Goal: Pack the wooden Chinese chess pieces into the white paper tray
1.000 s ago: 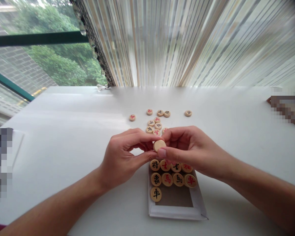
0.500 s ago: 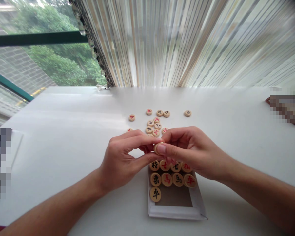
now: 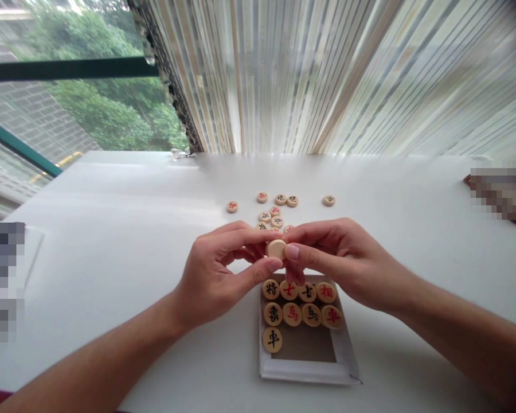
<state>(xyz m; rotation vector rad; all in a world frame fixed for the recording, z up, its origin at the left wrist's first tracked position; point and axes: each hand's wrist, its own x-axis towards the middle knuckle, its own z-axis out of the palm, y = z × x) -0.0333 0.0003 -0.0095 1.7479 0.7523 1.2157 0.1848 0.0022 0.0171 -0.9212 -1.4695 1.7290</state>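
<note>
Between the fingertips of both hands is a pale round Chinese chess piece (image 3: 277,249), its blank side facing me. My left hand (image 3: 226,267) is closed on its left edge with thumb and fingers. From the other side, my right hand (image 3: 333,258) pinches it between thumb and forefinger. Whether more pieces sit behind it is hidden. Just below lies a shallow white box (image 3: 305,371) with a brown bottom. Rows of wooden pieces with red or black characters fill its upper part, and a black-marked piece (image 3: 272,340) lies alone in the lowest row.
Beyond my hands, loose pieces (image 3: 276,221) are scattered on the white table (image 3: 112,229), some partly hidden by my fingers. One piece (image 3: 328,201) lies apart at right. A string curtain (image 3: 275,74) hangs behind the table. Blurred-out objects stand at both sides.
The held piece has turned so its blank side faces me, and it has risen slightly. My left thumb has moved down off its face. The pieces in the box have not moved.
</note>
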